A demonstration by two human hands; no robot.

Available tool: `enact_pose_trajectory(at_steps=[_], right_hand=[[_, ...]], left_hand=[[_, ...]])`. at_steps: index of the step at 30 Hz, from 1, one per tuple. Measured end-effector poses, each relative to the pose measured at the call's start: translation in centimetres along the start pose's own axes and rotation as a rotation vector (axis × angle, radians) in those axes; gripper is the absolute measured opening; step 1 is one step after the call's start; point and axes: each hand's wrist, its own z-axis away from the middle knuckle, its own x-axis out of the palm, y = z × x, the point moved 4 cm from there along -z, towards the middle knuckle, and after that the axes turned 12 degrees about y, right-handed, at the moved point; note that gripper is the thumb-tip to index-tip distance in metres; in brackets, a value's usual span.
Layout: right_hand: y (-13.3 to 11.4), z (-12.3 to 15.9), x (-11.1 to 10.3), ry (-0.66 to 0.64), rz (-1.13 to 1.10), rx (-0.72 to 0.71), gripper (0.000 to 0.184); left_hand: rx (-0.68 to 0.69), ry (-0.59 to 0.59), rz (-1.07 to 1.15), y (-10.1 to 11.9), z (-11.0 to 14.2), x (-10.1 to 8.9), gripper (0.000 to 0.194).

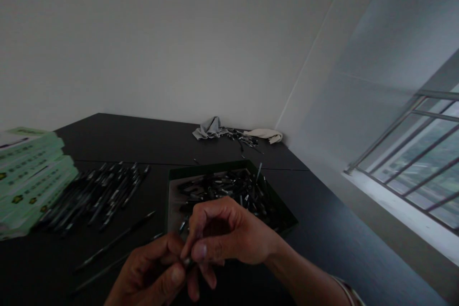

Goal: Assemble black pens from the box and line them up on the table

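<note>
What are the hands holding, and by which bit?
The left hand and right hand pinch a small thing at their fingertips; too hidden to tell what it is or which part.

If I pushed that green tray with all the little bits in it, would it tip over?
Probably not: the green tray is wide and low, so it would more likely slide along the table. The small parts look loosely heaped, so they might rattle and shift. The thin rod poking above the rim could topple.
</note>
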Motion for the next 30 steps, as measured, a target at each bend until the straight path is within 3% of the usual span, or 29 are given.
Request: enact_pose_trajectory(at_steps=[6, 11, 18, 22, 30], right_hand=[[-0.2, 0.5, 0.5, 0.09, 0.183, 0.014, 0.024], [-1.3, 0.9, -0.3, 0.282, 0.421, -0.095, 0.016], [-2.6, 0.9, -1.4, 0.382, 0.339, -0.244, 0.018], [-2.4, 0.9, -1.2, 0.414, 0.311, -0.282, 0.019], [-1.1, 1.0, 0.6, 0.452, 0.491, -0.226, 0.016]], left_hand=[[0.021, 0.091, -0.028, 0.1, 0.1, 0.1, 0.027], [0.024, 0.053, -0.005, 0.5, 0.3, 0.6, 0.027], [0.021, 0.05, -0.143, 0.1, 0.3, 0.0, 0.039], [0.02, 0.213, -0.059, 0.2, 0.5, -0.3, 0.038], [0.027, 0.473, 0.168, 0.3, 0.5, 0.1, 0.037]])
